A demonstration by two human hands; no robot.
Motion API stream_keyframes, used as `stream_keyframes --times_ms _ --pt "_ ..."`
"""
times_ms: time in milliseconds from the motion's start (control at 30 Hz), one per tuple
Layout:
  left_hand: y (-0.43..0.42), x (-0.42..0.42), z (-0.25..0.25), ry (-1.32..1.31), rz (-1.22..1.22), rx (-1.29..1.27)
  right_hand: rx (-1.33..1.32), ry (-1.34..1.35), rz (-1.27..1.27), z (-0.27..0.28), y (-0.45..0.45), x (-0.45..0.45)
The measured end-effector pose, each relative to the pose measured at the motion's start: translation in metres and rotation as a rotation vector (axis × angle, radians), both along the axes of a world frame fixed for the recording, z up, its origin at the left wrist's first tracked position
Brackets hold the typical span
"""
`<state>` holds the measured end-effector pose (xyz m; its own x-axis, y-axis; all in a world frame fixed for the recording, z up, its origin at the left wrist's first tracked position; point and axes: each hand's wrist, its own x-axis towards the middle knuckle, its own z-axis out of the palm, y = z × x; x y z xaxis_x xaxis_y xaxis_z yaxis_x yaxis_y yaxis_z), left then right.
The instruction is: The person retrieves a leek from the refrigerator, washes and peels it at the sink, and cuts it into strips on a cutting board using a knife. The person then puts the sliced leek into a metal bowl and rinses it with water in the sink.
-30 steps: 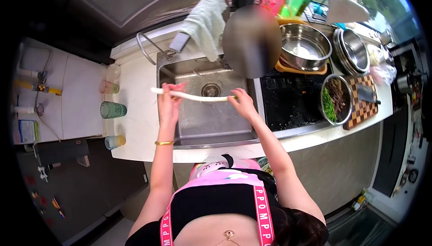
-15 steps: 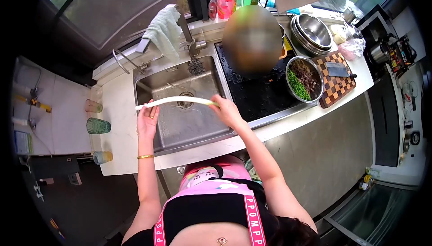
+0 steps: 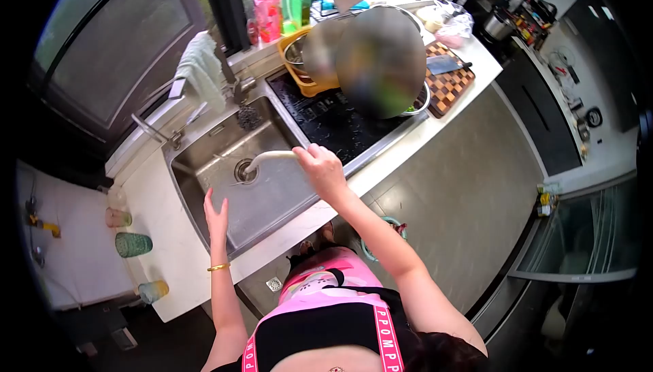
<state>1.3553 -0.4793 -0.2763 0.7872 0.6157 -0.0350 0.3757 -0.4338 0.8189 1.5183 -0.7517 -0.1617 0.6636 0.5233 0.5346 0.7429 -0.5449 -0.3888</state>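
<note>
The white stalk, slim and bent, hangs over the sink, its free end drooping. The right hand grips its other end; above the sink's left side, the left hand is spread.

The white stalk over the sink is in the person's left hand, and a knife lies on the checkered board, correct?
Not quite: the head view shows the white stalk over the sink in the right hand; the left hand is empty. The knife does lie on the checkered board.

Pink apron straps, lettered “PPOMP”, “POM”
</note>
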Motion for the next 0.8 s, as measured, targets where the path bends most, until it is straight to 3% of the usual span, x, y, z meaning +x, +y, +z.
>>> stream_keyframes --times_ms 100,233,267,367,400,467,633,700,800 --pt "-0.030 0.016 0.037 -0.115 -0.111 0.199 0.016 0.100 -0.014 -0.003 -0.014 -0.016" --pt "-0.050 0.036 0.056 -0.061 -0.300 0.367 0.223 0.360 -0.002 0.009 -0.038 -0.016" --pt "-0.060 0.041 0.064 -0.187 -0.276 0.364 0.270 0.432 0.024 0.005 -0.043 -0.014" --pt "-0.065 0.049 0.068 0.024 -0.334 0.516 0.338 0.539 0.064 0.000 -0.068 -0.008" --pt "-0.073 0.054 0.066 -0.127 -0.337 0.540 0.403 0.652 0.074 -0.002 -0.077 -0.007" --pt "-0.085 0.064 0.062 -0.141 -0.401 0.489 0.493 0.830 0.079 -0.008 -0.100 0.001" --pt "-0.160 0.090 0.062 -0.083 -0.475 0.481 0.628 0.672 -0.001 -0.014 -0.202 0.030" --pt "-0.221 0.105 0.057 -0.169 -0.334 0.480 0.539 0.466 -0.177 -0.012 -0.305 0.053" --pt "-0.300 0.109 0.049 -0.080 -0.230 0.456 0.557 0.532 -0.307 -0.025 -0.443 0.069"
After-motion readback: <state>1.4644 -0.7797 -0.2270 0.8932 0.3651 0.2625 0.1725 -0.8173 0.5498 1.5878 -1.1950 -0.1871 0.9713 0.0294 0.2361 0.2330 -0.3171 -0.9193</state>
